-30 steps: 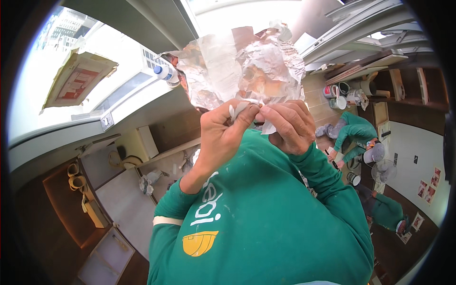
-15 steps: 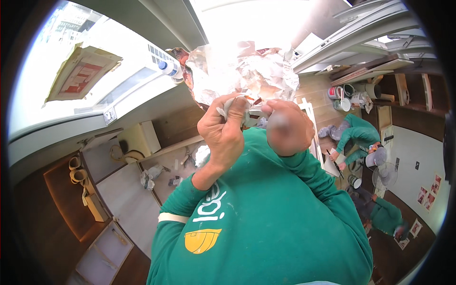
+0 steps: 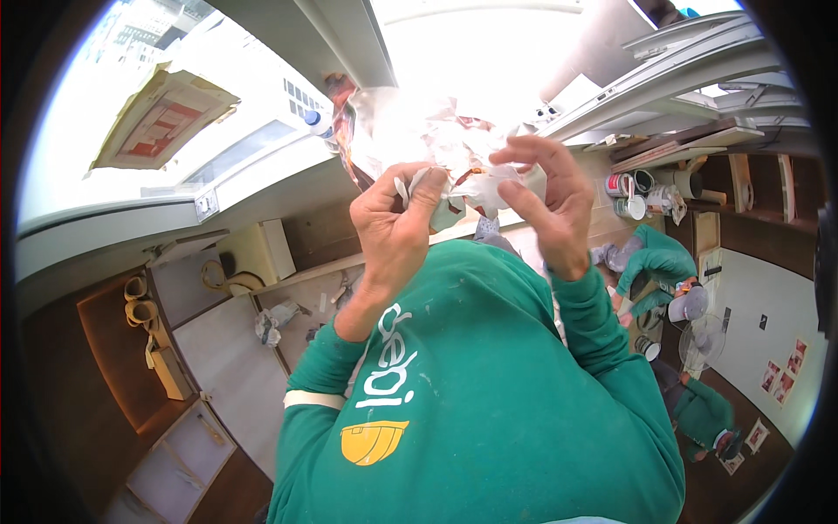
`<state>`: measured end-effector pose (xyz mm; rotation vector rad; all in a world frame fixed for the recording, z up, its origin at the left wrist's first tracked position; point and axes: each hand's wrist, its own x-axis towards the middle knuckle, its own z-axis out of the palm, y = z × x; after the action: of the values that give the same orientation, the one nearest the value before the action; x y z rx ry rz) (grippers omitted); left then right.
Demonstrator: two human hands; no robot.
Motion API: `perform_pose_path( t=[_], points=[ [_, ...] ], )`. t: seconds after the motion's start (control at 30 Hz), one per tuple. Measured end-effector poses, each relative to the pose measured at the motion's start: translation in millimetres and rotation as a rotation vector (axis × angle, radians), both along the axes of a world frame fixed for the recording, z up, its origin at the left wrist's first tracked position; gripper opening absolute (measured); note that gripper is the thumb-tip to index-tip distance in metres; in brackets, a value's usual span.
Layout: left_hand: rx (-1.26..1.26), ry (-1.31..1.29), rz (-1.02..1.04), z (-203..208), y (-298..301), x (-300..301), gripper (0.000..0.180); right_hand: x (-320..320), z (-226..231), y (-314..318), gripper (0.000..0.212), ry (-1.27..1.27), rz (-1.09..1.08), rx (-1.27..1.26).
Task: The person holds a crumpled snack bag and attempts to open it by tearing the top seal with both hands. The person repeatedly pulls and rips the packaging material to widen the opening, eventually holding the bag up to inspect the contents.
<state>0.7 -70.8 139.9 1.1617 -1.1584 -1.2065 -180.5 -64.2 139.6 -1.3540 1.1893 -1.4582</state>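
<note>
My left hand point(image 3: 394, 223) is closed, pinching a crumpled white sheet point(image 3: 476, 189) between thumb and fingers; whether it is paper or thin plastic I cannot tell. Brownish-red torn-looking patches show by the sheet. Just to the right, my right hand point(image 3: 559, 210) has thumb and fingers spread apart around the sheet's right side, and nothing is visibly gripped in it. Beyond both hands lies a larger crumpled white and reddish wrapping point(image 3: 410, 122), washed out by glare. My fingertips partly hide where the sheet and the wrapping overlap.
A blue-capped bottle point(image 3: 319, 124) stands by the window at the upper left. Paint cans point(image 3: 630, 206) and stacked boards point(image 3: 690, 144) are at the right. Two other people in green point(image 3: 656, 258) work at the right; a fan point(image 3: 701, 342) is between them. Cabinet panels point(image 3: 231, 349) line the left.
My right hand has opened and moved right and slightly up, away from my left hand. More of the white sheet shows between them. My left hand has shifted slightly left, still pinching.
</note>
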Motion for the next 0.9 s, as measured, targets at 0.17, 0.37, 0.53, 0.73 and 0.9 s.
perform_pose_path(
  t=[0.17, 0.37, 0.53, 0.73, 0.9],
  points=[
    [-0.208, -0.254, -0.136, 5.4, -16.4, 7.6, 0.011, -3.0, 42.1, -13.7, 0.043, 0.448, 0.263, 0.069],
    [0.038, -0.431, -0.497, 37.2, -47.9, 26.0, 0.021, -13.7, 41.7, -37.9, 0.025, 0.455, 0.591, 0.356],
    [0.299, -0.146, -0.665, 58.6, -59.5, 32.6, 0.027, -16.7, 42.0, -43.2, 0.023, 0.307, 0.575, 0.39],
    [0.261, -0.147, -0.536, 43.7, -57.5, 35.4, 0.025, 2.2, 38.6, -21.2, 0.023, 0.861, -0.019, -0.325],
    [0.309, -0.036, -0.43, 39.6, -50.1, 28.9, 0.025, 11.4, 38.8, 1.0, 0.025, 0.879, -0.081, -0.44]
  ],
)
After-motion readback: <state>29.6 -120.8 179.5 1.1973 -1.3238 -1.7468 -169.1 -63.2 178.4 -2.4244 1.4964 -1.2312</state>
